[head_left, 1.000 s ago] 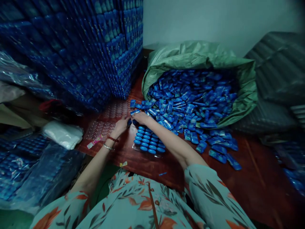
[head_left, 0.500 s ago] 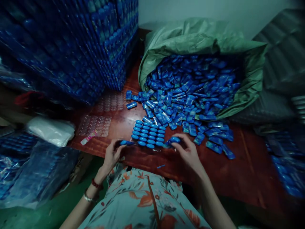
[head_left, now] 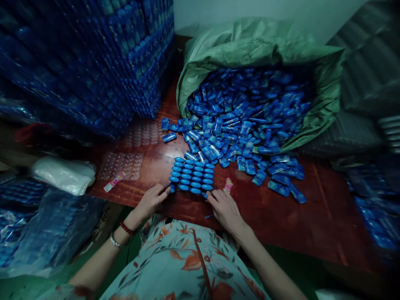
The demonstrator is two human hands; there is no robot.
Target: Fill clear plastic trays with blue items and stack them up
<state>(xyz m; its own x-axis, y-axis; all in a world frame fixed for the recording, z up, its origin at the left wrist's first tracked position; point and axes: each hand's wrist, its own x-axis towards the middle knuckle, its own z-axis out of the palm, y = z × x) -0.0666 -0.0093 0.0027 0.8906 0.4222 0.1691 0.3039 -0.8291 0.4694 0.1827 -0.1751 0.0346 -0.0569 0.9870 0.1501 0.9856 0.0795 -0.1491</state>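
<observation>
A clear plastic blister tray filled with glossy blue oval pieces (head_left: 192,176) lies on the reddish wooden table (head_left: 312,225). The left hand (head_left: 152,199) grips its seven-o'clock corner and the right hand (head_left: 224,207) its five-o'clock corner, fingers curled. At one o'clock, a crinkled green woven sack (head_left: 259,46) spills loose blue wrapped packets (head_left: 243,125).

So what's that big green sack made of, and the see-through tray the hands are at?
The green sack looks like woven plastic with a dull sheen, going by its stiff creases. The tray at the left hand and right hand seems thin clear moulded plastic, like the glinting empty tray. The table looks like varnished reddish wood.
</observation>
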